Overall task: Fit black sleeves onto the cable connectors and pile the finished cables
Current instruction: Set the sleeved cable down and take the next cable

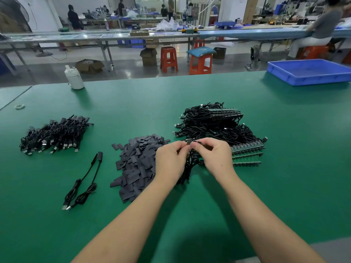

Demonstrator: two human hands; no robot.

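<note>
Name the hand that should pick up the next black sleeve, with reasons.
Left. The left hand lies right beside the sleeve heap, while the right hand sits on the far side by the cable pile. Both now pinch the connector.

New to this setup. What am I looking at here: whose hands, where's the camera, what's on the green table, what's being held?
One picture, from a camera worn on a person's head, looking down at their bare hands; no robot. The left hand and right hand together pinch a small connector strip, its black cable hanging below. On the green table: a heap of flat black sleeves, a tangle of unsleeved cables with their connectors, a pile of finished cables, two separate cables, a white bottle and a blue tray.
</note>
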